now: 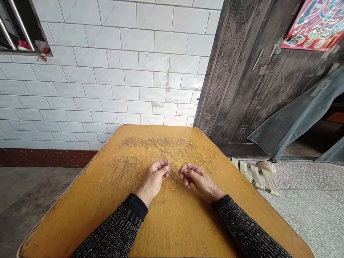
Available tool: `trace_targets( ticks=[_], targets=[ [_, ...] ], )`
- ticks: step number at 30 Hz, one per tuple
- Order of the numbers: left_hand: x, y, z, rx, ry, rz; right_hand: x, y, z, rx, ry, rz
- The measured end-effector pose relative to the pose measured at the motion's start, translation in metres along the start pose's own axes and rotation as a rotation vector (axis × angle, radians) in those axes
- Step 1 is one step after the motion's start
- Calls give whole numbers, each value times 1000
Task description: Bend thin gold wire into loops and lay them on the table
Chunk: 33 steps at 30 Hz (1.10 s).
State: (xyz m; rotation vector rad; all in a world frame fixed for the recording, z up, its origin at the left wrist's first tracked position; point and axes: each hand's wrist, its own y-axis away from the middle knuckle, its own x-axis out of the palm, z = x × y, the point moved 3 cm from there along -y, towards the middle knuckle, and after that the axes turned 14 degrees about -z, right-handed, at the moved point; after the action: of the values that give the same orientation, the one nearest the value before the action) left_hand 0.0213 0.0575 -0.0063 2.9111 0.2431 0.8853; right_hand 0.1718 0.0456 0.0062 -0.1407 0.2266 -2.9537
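My left hand is closed in a pinch on a coil of thin wire, whose loops stand out to the right of the fingertips. To the right of that coil, my right hand has its thumb and fingers pressed together. Whether a wire end is between them is too fine to make out. Both hands are just above the middle of the wooden table. Beyond them lie several thin wire rings, and a looser bundle of looped wire with long tails lies at the left.
A row of tangled wire rings runs across the far part of the table. Behind it stands a white tiled wall. A dark carved door is at the right, with a strapped seat on the floor.
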Motion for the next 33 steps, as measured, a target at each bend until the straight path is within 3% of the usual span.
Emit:
trace_targets(
  ticks=[2,5,10,14,17,23,26,29,33],
  targets=[
    [-1,-2,-2,-18,60,-23,1,1,0,21,-75,16],
    [-4,-5,-5,-12,108,-61,-1,-1,0,7,-138,-72],
    [-6,-10,-13,39,175,-127,-2,-5,-5,31,-51,-189],
    [-5,-8,-18,83,165,-126,4,-1,-11,100,158,-50],
    [0,-3,-16,83,67,-29,6,4,-10,109,265,133],
    [7,8,-12,97,-125,156,1,14,2,264,19,438],
    [9,12,-13,66,-163,234,2,18,6,266,-42,601],
    [12,18,-12,33,-197,317,5,17,4,245,-16,589],
    [15,22,-8,30,-224,349,10,11,-3,166,71,417]
  ],
)
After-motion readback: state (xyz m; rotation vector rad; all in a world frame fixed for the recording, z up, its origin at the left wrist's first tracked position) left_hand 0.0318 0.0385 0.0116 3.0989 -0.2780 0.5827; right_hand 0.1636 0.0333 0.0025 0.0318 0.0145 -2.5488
